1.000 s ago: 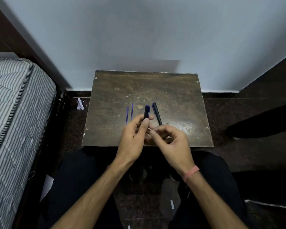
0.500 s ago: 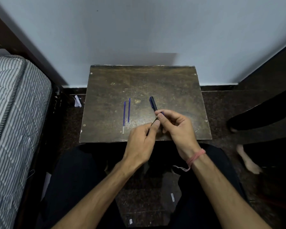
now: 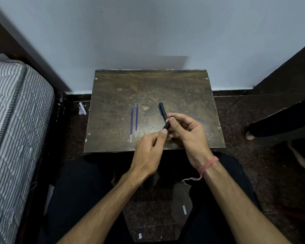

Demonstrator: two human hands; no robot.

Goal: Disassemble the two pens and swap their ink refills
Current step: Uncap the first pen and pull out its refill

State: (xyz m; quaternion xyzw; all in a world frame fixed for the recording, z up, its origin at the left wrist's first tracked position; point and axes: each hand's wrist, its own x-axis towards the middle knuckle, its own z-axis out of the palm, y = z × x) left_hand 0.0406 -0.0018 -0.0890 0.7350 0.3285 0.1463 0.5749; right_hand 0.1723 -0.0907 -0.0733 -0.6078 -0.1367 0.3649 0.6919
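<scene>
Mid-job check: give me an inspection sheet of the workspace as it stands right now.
Surface: worn dark wooden table, scuffed.
Job's things: two blue refills lie side by side left of centre; black pen held above the table.
Clutter: white scrap on the floor, left of the table.
Hands: left hand pinches the pen's near end; right hand grips its barrel.
Cables: nothing seen.
Surroundings: striped mattress left, pale wall behind, another person's foot right.

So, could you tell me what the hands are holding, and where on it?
A black pen: the right hand pinches its middle, the left hand its near end.
</scene>
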